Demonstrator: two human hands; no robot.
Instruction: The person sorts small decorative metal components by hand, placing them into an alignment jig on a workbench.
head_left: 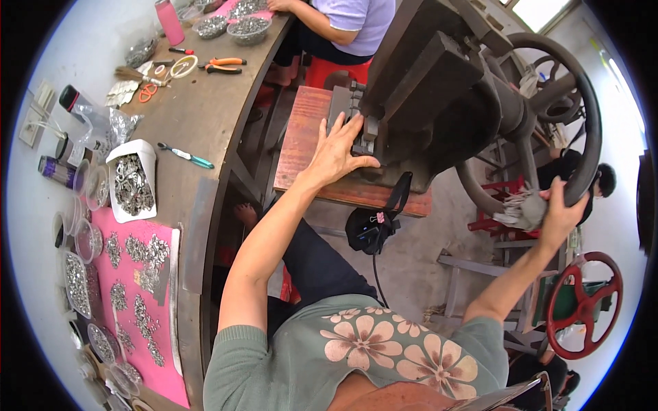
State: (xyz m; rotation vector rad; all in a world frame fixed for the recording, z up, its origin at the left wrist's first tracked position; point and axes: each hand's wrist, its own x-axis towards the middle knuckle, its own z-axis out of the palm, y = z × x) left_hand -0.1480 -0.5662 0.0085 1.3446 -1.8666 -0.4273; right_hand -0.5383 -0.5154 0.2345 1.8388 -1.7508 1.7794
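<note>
A dark, heavy hand press stands in front of me on a reddish wooden board. My left hand lies with its fingers spread against the small metal die block under the ram. Whether a small part sits beneath the fingertips cannot be seen. Out to the right, my right hand is closed round the lower rim of the press's big handwheel. Beside that hand, a grey cloth wrap is bound about the rim.
On the left bench, small metal pieces lie on a pink sheet, beside a white tub, teal-handled pliers and orange-handled pliers. A black pouch hangs below the press. A co-worker sits beyond; a red handwheel stands right.
</note>
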